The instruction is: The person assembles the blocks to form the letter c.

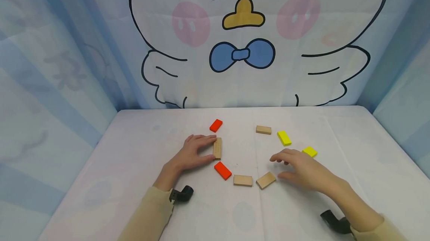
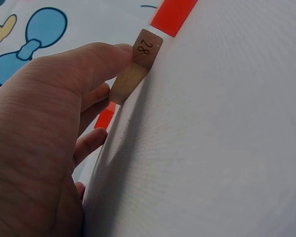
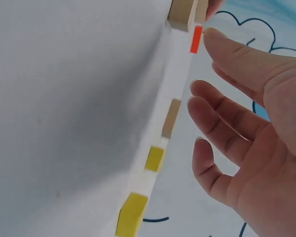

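On the tabletop (image 1: 134, 140), slightly toward the left edge, a wooden block (image 1: 217, 149) is pinched by its ends in the left hand (image 1: 192, 154), presumably for control of its angle. Finger room is limited by a far red block (image 1: 216, 125) and a near red block (image 1: 223, 171). Nothing is held by the relaxed right hand (image 1: 300, 167), beside a yellow block (image 1: 310, 151).

tan blocks (image 1: 217, 149), 2 red blocks (image 1: 223, 171), yellow blocks (image 1: 284, 138)

The left hand (image 1: 194, 153) pinches between thumb (image 1: 205, 159) and index finger (image 1: 206, 141); the right hand (image 1: 301, 169) hovers, fingers (image 3: 212, 121) loosely bent
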`<state>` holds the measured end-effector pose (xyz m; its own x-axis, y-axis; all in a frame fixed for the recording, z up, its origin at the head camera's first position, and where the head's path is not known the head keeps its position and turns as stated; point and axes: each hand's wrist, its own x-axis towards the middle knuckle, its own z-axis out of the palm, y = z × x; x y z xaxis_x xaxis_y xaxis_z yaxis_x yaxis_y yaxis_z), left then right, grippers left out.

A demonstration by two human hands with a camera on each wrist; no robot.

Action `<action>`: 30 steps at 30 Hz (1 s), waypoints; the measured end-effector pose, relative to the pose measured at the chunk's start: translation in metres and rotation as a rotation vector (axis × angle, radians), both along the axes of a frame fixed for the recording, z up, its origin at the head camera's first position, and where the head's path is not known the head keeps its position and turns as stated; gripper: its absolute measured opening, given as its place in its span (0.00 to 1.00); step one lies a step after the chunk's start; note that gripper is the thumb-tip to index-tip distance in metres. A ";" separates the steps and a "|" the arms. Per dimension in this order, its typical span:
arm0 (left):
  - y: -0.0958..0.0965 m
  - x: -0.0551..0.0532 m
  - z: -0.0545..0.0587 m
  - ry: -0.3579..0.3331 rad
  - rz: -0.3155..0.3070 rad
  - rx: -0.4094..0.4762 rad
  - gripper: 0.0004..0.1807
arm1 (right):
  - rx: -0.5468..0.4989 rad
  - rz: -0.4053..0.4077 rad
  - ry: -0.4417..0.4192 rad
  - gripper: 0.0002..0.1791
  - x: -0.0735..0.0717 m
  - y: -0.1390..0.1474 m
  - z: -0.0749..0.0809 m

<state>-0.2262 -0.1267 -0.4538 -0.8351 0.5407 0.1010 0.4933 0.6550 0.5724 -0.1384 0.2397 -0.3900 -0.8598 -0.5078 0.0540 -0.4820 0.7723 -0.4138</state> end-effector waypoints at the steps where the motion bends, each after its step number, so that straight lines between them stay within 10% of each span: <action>1: 0.000 0.000 0.000 -0.003 0.001 0.000 0.34 | -0.003 -0.009 0.007 0.23 -0.001 0.002 0.000; 12: 0.001 0.001 0.001 -0.003 0.004 0.000 0.34 | -0.045 -0.129 0.132 0.22 -0.012 0.033 0.002; 30: 0.001 0.000 0.001 0.024 -0.012 -0.010 0.33 | 0.072 -0.253 0.100 0.23 -0.020 0.076 -0.009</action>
<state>-0.2266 -0.1259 -0.4525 -0.8257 0.5521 0.1155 0.5150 0.6546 0.5534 -0.1580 0.3160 -0.3992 -0.9520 -0.2833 0.1159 -0.3058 0.8990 -0.3135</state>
